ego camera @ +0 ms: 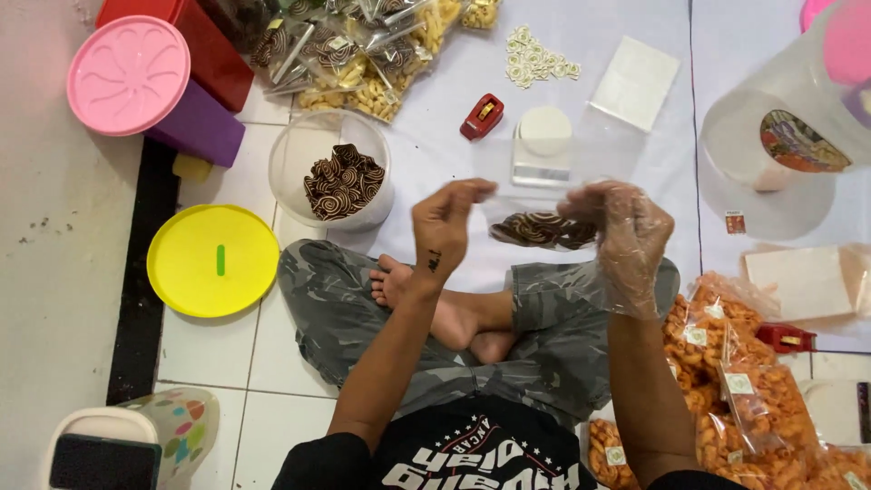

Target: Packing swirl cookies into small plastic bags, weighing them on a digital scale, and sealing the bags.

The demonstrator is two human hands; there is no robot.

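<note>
A person sitting cross-legged on a tiled floor holds a clear plastic bag (543,222) of brown-and-cream swirl snacks between both hands, above the lap. The bare left hand (445,225) has its fingers curled tight, pinching the bag's top edge at one corner; the right hand (624,238), sheathed in a loose transparent glove, closes its fingers on the opposite corner, so the mouth of the bag seems stretched taut between them while the snacks sag to the bottom. Just beyond the fingertips stands a small white kitchen scale (543,145), within easy reach, and a red stapler (482,116) lies past the left hand's knuckles. Outward of the left fingers, a clear tub (319,150) holds more of the same swirl snacks, with a yellow lid (212,260) lying flat beside it. Below the gloved wrist, sealed bags of orange snacks (726,363) are heaped by the knee.
</note>
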